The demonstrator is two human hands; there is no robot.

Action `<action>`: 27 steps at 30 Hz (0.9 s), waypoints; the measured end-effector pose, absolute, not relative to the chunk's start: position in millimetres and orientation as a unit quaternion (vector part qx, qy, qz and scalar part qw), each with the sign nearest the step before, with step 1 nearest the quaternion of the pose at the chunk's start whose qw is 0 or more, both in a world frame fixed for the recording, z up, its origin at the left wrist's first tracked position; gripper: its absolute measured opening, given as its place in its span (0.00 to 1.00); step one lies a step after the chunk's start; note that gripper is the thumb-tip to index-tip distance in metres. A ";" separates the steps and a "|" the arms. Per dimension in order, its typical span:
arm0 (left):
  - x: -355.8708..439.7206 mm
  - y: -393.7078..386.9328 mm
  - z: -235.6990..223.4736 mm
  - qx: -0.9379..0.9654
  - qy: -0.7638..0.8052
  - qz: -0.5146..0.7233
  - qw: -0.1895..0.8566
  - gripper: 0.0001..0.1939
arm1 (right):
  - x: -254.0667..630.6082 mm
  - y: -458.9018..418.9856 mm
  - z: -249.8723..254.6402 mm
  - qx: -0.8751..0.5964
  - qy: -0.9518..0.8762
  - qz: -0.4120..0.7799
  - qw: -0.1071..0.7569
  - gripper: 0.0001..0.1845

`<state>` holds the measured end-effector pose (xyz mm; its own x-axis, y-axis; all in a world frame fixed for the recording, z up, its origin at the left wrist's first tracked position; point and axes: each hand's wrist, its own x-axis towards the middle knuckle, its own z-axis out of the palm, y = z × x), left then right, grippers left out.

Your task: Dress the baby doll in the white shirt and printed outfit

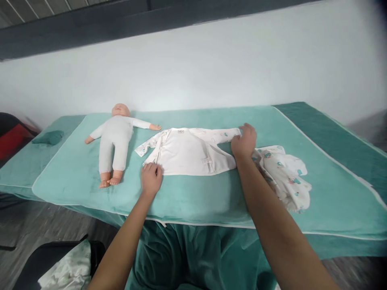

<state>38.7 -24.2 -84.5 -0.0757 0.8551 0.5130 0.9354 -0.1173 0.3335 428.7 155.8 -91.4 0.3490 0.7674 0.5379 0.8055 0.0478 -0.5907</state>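
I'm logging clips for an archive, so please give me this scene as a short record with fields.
left hand: at the lower left corner of the white shirt
right hand: at the cuff end of the sleeve pointing right
shirt state: spread out flat
doll: on its back, left of the shirt
printed cloth: bunched, beside the right forearm
surface: green cover

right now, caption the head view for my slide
Left hand and right hand at a spread-out white shirt, between a doll and a crumpled printed cloth.
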 end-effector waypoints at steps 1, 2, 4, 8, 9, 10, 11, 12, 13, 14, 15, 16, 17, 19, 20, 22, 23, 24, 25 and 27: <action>38.4 -24.6 -84.5 -0.676 -0.660 -0.322 0.061 0.15 | 424.4 152.9 -90.2 -0.685 -0.602 -0.015 0.410 0.24; 38.0 -25.3 -84.5 -0.674 -0.659 -0.328 0.059 0.15 | 420.5 150.2 -89.2 -0.685 -0.625 -0.004 0.373 0.23; 37.3 -27.0 -84.7 -0.657 -0.663 -0.354 0.062 0.13 | 414.9 145.9 -87.4 -0.698 -0.641 0.008 0.320 0.21; 35.9 -26.8 -85.3 -0.559 -0.698 -0.441 0.078 0.16 | 413.5 135.6 -85.7 -0.695 -0.615 0.010 0.373 0.21; 34.9 -24.8 -85.1 -0.540 -0.710 -0.447 0.072 0.19 | 414.6 131.4 -86.1 -0.687 -0.604 0.019 0.403 0.21; 33.3 -21.9 -84.5 -0.531 -0.720 -0.442 0.061 0.22 | 416.2 126.4 -87.0 -0.682 -0.586 0.030 0.437 0.21; 30.8 -18.2 -83.5 -0.530 -0.728 -0.433 0.047 0.24 | 418.1 120.7 -88.4 -0.681 -0.562 0.043 0.467 0.20; 27.4 -13.9 -82.2 -0.531 -0.734 -0.422 0.033 0.25 | 420.2 114.5 -90.2 -0.683 -0.537 0.055 0.492 0.20; 22.9 -9.3 -80.6 -0.533 -0.738 -0.413 0.020 0.26 | 422.2 107.9 -92.2 -0.686 -0.516 0.066 0.509 0.20; 17.7 -4.5 -78.8 -0.532 -0.741 -0.409 0.005 0.26 | 423.9 101.2 -94.2 -0.689 -0.502 0.073 0.517 0.20; 11.8 0.2 -77.0 -0.526 -0.746 -0.409 -0.010 0.26 | 425.2 94.5 -96.1 -0.693 -0.497 0.076 0.517 0.20; 5.5 4.7 -75.3 -0.517 -0.751 -0.411 -0.027 0.25 | 425.8 88.0 -97.7 -0.695 -0.496 0.079 0.514 0.20; -0.8 9.0 -73.8 -0.508 -0.754 -0.414 -0.046 0.24 | 425.7 81.8 -98.9 -0.696 -0.496 0.083 0.513 0.19; -13.0 16.7 -71.7 -0.509 -0.746 -0.421 -0.083 0.21 | 423.3 70.2 -100.1 -0.690 -0.500 0.096 0.515 0.19; -18.5 20.1 -71.1 -0.518 -0.734 -0.428 -0.096 0.20 | 421.3 64.9 -100.1 -0.686 -0.502 0.101 0.517 0.19; -27.2 25.9 -70.9 -0.536 -0.709 -0.446 -0.107 0.20 | 416.5 55.4 -99.2 -0.680 -0.505 0.106 0.520 0.18; -30.2 28.1 -71.0 -0.540 -0.700 -0.456 -0.104 0.20 | 414.0 51.4 -98.5 -0.681 -0.506 0.106 0.519 0.18; -32.1 29.4 -71.2 -0.541 -0.693 -0.467 -0.094 0.22 | 411.8 47.8 -97.9 -0.682 -0.506 0.106 0.517 0.18; -32.8 30.0 -71.5 -0.541 -0.689 -0.476 -0.080 0.23 | 409.9 44.7 -97.3 -0.684 -0.506 0.106 0.516 0.18; -30.9 28.3 -71.9 -0.542 -0.685 -0.484 -0.047 0.28 | 407.2 40.4 -96.3 -0.685 -0.507 0.107 0.513 0.18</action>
